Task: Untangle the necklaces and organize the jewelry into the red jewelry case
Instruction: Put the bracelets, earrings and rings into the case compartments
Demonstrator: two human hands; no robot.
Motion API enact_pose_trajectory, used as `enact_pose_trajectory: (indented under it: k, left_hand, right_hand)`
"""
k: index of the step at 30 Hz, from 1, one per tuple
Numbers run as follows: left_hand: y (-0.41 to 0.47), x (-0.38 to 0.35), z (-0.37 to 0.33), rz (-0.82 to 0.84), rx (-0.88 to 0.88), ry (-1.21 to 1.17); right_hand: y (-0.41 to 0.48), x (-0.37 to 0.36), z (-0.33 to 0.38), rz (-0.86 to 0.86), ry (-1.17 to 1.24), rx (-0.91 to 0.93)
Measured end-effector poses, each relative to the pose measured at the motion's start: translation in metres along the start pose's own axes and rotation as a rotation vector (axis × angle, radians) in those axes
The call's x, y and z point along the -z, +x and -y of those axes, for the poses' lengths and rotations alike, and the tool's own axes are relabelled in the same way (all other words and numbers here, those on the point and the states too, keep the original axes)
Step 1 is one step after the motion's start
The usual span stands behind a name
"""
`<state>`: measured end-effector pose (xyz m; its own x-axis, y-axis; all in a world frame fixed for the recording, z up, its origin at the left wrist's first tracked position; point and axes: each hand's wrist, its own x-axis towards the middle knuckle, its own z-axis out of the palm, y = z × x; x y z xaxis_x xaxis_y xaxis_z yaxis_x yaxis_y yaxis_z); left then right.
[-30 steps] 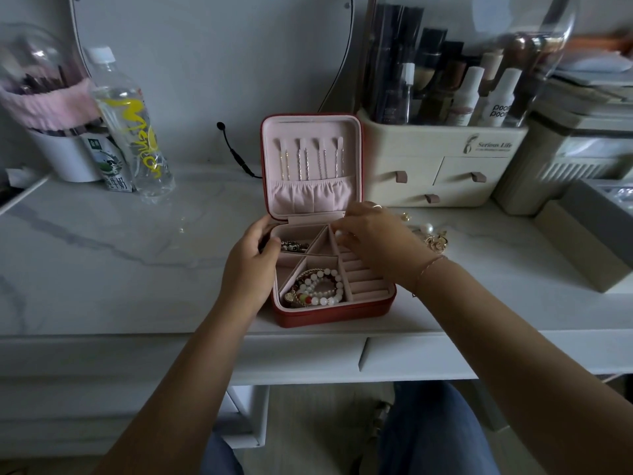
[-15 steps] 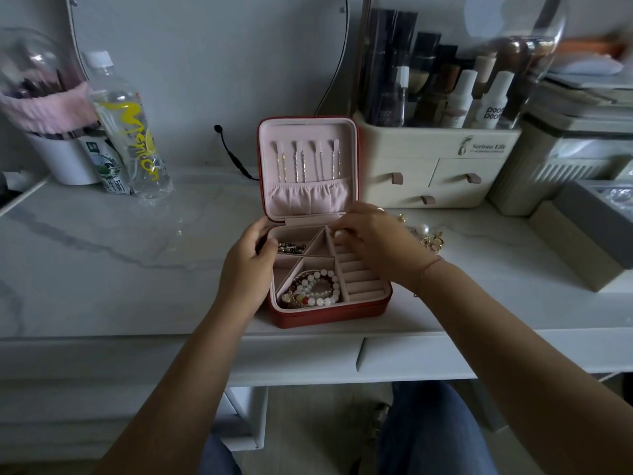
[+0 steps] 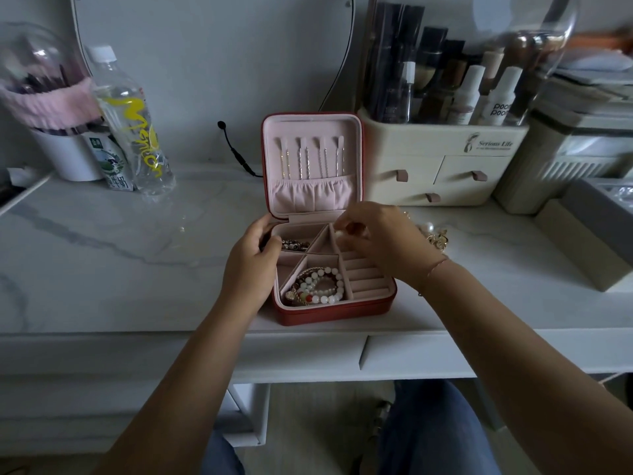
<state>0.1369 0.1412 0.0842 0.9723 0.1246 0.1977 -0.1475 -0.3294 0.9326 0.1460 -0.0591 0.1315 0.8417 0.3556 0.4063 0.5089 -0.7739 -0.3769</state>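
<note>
The red jewelry case (image 3: 329,311) stands open on the marble desk, its pink lid upright with several chains (image 3: 310,159) hung over a gathered pocket. Beaded bracelets (image 3: 317,286) fill the front compartment and a dark bracelet (image 3: 295,244) lies in the back left one. My left hand (image 3: 251,265) grips the case's left wall. My right hand (image 3: 383,241) hovers over the ring rolls (image 3: 364,277) at the back right, fingertips pinched on a small white pearl piece (image 3: 339,234). More pearl and gold jewelry (image 3: 433,234) lies on the desk right of the case.
A cream drawer organizer (image 3: 442,166) with cosmetic bottles stands behind right, next to grey boxes (image 3: 589,234). A water bottle (image 3: 132,125), a milk carton and a white cup with a pink band stand at back left. A black cable (image 3: 236,152) runs behind the case.
My right hand has lifted slightly at the back of the ring rolls, and a small white pearl piece now shows between its fingertips. My left hand still holds the case.
</note>
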Motion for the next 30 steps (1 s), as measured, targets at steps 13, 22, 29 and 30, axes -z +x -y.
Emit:
enact_pose_trajectory:
  k: [13,22,29,30]
  left_hand:
    - [0.000,0.001,0.000,0.005,-0.005,0.000]
    - [-0.001,0.000,-0.002,-0.006,-0.005,-0.004]
    - [0.000,0.001,0.002,0.003,-0.017,-0.015]
    - [0.001,0.001,0.002,0.001,-0.015,-0.013]
  right_hand:
    - [0.006,0.003,-0.007,0.027,0.005,-0.035]
    - [0.001,-0.005,-0.003,-0.032,0.028,-0.045]
    - [-0.006,0.016,-0.039,-0.217,0.016,-0.169]
    - [-0.009,0.021,-0.053,-0.250,-0.032,-0.235]
